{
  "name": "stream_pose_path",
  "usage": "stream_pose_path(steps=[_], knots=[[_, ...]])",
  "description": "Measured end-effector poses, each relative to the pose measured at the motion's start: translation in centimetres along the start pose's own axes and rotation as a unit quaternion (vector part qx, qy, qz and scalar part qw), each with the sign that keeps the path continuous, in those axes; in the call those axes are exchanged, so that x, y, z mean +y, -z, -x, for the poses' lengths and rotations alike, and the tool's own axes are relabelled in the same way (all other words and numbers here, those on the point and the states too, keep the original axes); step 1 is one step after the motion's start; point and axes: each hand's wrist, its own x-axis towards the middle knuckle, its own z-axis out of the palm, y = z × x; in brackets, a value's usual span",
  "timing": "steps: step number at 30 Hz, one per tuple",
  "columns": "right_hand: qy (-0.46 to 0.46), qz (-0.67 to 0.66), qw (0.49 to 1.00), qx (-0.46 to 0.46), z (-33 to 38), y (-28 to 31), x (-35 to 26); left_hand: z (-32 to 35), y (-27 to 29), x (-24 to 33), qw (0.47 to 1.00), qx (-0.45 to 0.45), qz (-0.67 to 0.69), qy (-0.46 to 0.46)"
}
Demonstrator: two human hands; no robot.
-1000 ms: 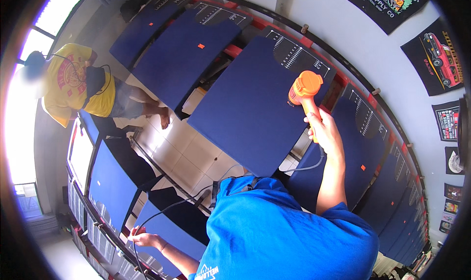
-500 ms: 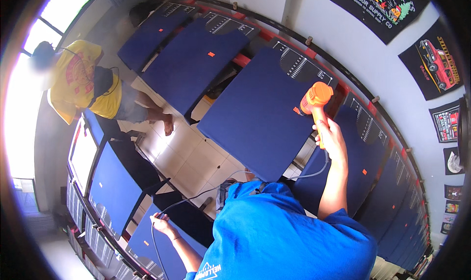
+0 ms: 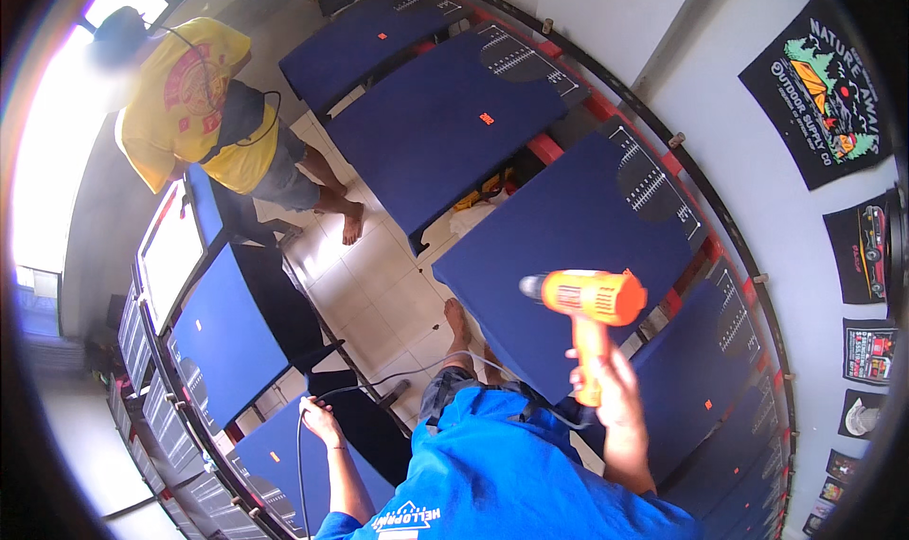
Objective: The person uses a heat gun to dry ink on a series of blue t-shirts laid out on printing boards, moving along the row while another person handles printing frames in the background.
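Note:
My right hand (image 3: 617, 396) is closed round the handle of an orange heat gun (image 3: 598, 299). Its silver nozzle points left, above a navy blue fabric panel (image 3: 559, 242) laid over a flat board. The gun appears to be held over the panel's near part, not touching it. A grey cord (image 3: 379, 381) runs from the gun's handle across my waist to the left. My left hand (image 3: 322, 422) grips this cord low on the left, close to another navy panel (image 3: 284, 457) with a small orange mark.
More navy panels (image 3: 454, 119) line the curved red-and-black rack rail (image 3: 606, 57). A second row of boards (image 3: 232, 332) stands at left. Between them runs a tiled floor aisle (image 3: 379, 284), where a person in a yellow shirt (image 3: 194, 105) stands. Printed black cloths (image 3: 819, 95) hang on the right wall.
The heat gun has swung round, so its nozzle now shows pointing left, and it sits lower in view. My view has shifted, and the left hand keeps its hold on the cord.

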Motion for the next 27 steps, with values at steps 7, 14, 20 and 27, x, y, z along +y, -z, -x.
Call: stream_pose_path(steps=[7,14,20,27], knots=[[0.026,-0.162,0.969,-0.187,-10.8,-13.1,1.7,-8.8,-1.3,1.5,0.998,0.048,0.032,0.002],[0.136,0.146,0.976,-0.090,-24.8,-16.9,-9.8,-12.7,0.7,-2.3,0.982,0.146,0.115,0.036],[0.116,0.319,0.940,0.026,-34.2,-17.9,-13.7,-15.3,0.7,-3.9,0.944,0.236,0.206,0.105],[0.082,0.327,0.940,0.045,-36.9,-18.2,-13.1,-18.5,-0.9,-2.1,0.961,0.260,0.077,0.064]])
